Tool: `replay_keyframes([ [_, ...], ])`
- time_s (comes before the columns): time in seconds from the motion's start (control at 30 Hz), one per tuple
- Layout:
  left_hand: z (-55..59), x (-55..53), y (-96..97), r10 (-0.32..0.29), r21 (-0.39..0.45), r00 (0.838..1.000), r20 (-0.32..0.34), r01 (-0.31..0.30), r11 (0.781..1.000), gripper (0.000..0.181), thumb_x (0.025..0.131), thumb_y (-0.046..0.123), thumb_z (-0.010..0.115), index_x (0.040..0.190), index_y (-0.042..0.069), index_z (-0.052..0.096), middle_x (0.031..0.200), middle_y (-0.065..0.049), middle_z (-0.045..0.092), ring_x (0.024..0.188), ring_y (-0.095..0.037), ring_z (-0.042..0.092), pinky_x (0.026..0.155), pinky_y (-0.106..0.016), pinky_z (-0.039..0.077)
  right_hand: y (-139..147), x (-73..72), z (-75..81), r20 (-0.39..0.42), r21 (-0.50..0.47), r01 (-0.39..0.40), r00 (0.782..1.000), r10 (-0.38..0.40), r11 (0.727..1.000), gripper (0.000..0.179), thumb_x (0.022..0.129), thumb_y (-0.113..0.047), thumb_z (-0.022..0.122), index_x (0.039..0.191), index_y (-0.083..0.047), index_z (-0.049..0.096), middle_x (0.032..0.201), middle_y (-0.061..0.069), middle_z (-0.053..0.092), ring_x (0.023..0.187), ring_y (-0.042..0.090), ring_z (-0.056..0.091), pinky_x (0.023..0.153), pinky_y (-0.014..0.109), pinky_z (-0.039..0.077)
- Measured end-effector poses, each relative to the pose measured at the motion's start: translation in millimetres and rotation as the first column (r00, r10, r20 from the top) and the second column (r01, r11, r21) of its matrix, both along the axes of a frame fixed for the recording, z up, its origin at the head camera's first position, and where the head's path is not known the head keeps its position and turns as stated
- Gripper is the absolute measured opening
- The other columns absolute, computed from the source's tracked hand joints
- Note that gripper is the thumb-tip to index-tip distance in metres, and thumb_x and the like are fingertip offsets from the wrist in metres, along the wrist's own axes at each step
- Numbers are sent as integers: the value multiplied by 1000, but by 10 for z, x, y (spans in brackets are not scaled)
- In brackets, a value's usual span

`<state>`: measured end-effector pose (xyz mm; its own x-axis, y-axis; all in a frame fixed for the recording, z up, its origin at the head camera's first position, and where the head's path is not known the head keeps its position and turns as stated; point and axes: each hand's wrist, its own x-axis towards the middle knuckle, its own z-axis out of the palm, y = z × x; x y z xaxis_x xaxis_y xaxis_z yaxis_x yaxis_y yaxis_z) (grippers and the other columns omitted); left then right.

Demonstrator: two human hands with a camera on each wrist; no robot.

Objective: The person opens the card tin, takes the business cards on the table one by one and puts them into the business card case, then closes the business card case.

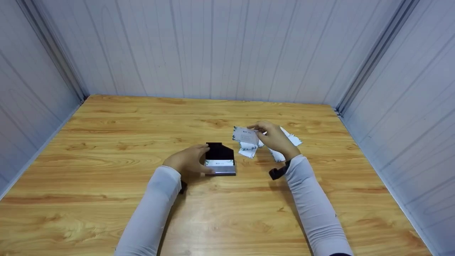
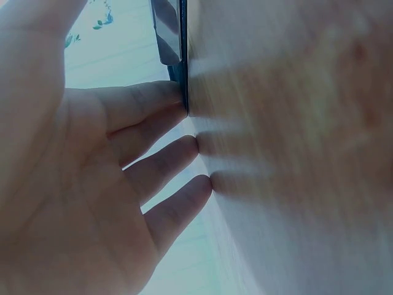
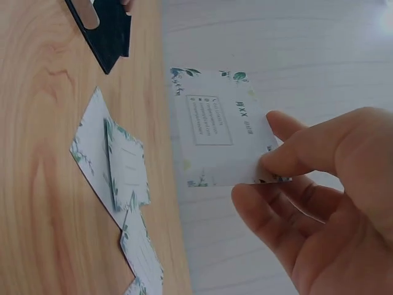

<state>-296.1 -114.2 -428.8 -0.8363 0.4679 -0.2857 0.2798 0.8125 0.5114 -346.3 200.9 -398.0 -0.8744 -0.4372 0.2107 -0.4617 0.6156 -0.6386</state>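
Note:
A black business card holder [image 1: 218,152] with a silvery front lip stands on the wooden table, with white cards [image 1: 219,163] in it. My left hand [image 1: 188,159] grips its left side, thumb at the front lip and a finger at the back edge. In the left wrist view, the other fingertips [image 2: 199,184] rest near the tabletop. To the right, my right hand [image 1: 272,136] pinches one white business card [image 3: 215,123] by a corner between thumb and fingers. The card has green leaf corners and printed text, and is raised above the table.
Several loose white cards [image 1: 248,152] with leaf prints lie overlapping beneath and around the right hand; more cards [image 1: 277,155] lie partly hidden under the right wrist. Pale panel walls [image 1: 209,49] enclose the table at the back and both sides.

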Motion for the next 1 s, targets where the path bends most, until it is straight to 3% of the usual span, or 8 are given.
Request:
replay_keyframes([
  [0.4, -19, -22, 0, 4, 6, 1000, 0, -4, 1000, 102, 85, 55, 76, 160, 10, 25, 165, -11, 20, 150, -32, 19, 118, -52, 24, -238, 83, -35, -4, -47, -61, 998, 61, 997, 24, 101, -6, 58, 119, -10, 74, 113, 3, 71, 94, 19, 67, 76, 35, 57],
  [0.63, -19, -24, 5, 4, -6, 1000, 1, -4, 1000, 101, 85, 55, 76, 160, 11, 25, 165, -10, 20, 150, -31, 18, 118, -50, 22, -350, 112, -97, -32, -46, -127, 992, 126, 991, 22, 100, -6, 62, 118, -6, 73, 112, 5, 68, 96, 18, 65, 81, 34, 56],
  [0.83, -11, -27, 3, 11, -10, 1000, -3, -11, 1000, 104, 83, 59, 75, 161, 11, 24, 165, -9, 21, 150, -30, 19, 118, -50, 23, -430, 141, -151, -21, -55, -180, 984, 179, 982, 22, 100, -6, 61, 118, -8, 73, 114, 3, 70, 97, 17, 66, 81, 35, 56],
  [1.0, -16, -33, 13, 27, -17, 1000, -1, -28, 999, 105, 83, 60, 75, 160, 9, 25, 164, -10, 22, 150, -30, 20, 118, -50, 24, -494, 148, -200, -1, -35, -221, 975, 222, 975, 22, 100, -5, 60, 118, -8, 72, 113, 3, 70, 101, 17, 65, 87, 35, 54],
])
